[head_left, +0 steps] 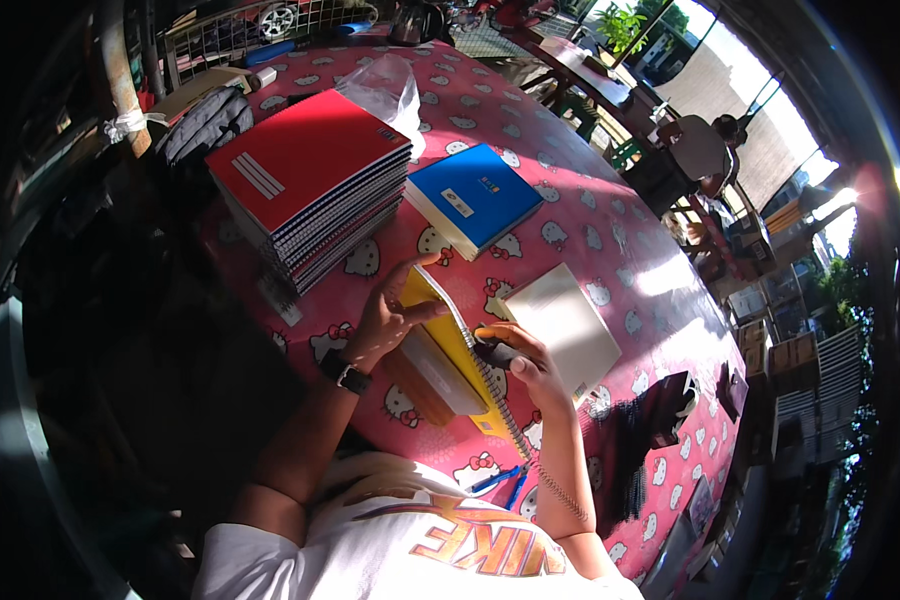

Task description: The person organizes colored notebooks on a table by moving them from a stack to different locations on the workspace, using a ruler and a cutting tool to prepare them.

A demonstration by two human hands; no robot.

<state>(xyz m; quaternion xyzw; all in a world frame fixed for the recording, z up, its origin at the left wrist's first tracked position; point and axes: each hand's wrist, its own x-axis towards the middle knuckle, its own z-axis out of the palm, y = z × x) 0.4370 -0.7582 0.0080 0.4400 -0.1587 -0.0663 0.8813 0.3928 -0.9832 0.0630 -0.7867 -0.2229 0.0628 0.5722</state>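
My left hand (388,318) grips the top edge of a yellow-covered notebook (452,345) held upright on the pink patterned table (610,230). My right hand (515,357) pinches the metal spiral wire (510,420) at the notebook's spine; the wire trails down toward my lap. A wristwatch sits on my left wrist. A loose block of white pages (566,325) lies flat just right of my right hand.
A tall stack of notebooks with a red cover on top (310,185) stands at the left. A short stack with a blue cover (475,197) lies behind it, and a clear plastic bag (385,90). Blue pens (500,482) lie near my chest. A seated person (705,150) is at far right.
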